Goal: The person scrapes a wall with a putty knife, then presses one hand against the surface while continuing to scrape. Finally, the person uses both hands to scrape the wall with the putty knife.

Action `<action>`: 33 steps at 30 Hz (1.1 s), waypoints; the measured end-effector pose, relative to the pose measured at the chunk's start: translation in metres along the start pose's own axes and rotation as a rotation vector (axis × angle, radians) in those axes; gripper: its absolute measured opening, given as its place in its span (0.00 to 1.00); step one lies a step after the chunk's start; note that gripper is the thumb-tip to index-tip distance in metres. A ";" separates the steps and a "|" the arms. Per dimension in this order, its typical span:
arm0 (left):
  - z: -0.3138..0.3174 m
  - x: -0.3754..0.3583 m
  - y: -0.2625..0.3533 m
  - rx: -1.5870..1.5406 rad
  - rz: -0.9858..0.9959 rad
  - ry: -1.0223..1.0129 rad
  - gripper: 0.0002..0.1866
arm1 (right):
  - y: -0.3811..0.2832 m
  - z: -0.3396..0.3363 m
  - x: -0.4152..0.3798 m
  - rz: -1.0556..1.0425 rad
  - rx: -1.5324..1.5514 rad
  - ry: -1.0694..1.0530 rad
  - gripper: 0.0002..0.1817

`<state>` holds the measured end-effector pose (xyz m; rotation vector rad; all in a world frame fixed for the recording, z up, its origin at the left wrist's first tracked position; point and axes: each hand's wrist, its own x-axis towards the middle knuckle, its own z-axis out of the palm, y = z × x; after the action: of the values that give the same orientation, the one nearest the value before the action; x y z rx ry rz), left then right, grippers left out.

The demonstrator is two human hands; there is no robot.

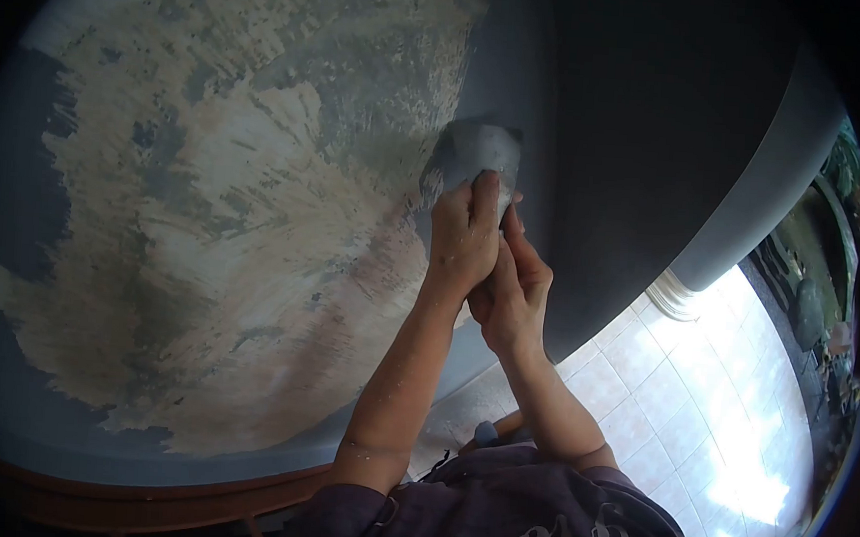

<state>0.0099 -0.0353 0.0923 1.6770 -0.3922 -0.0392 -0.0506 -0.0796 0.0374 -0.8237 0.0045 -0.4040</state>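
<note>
Both of my hands are closed around the handle of a wide-bladed scraper (487, 149). My left hand (465, 233) grips it nearer the blade, with the thumb lying up along the tool. My right hand (515, 298) wraps around it just below and to the right, and most of the handle is hidden between the hands. The blade lies against the grey wall (512, 57) by the right border of a large, rough patch of bare beige plaster (270, 141). Small pale flecks cling to my hands and forearms.
A dark wall face (656, 115) continues right of the corner, ending in a paler edge. Below lies a tiled floor (658, 401) with bright sunlight on it. Wooden trim or furniture (160, 503) runs along the lower left. Plants and stones (818, 282) show outside, far right.
</note>
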 end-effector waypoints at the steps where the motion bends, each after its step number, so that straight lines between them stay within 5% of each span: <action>1: 0.001 0.000 -0.004 -0.002 0.007 0.013 0.24 | 0.000 -0.002 -0.002 -0.007 0.014 -0.010 0.20; 11: -0.019 -0.048 -0.030 -0.036 -0.098 0.093 0.23 | 0.031 -0.008 -0.045 0.128 -0.003 -0.047 0.22; 19: -0.020 -0.044 -0.028 -0.067 -0.103 0.040 0.27 | 0.027 -0.003 -0.043 0.001 -0.267 0.003 0.23; 33: -0.016 -0.038 -0.028 -0.040 -0.093 0.070 0.26 | 0.033 -0.008 -0.035 0.017 -0.172 0.027 0.22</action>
<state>-0.0150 -0.0074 0.0605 1.6513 -0.2586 -0.0564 -0.0730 -0.0526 0.0028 -0.9870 0.0723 -0.4021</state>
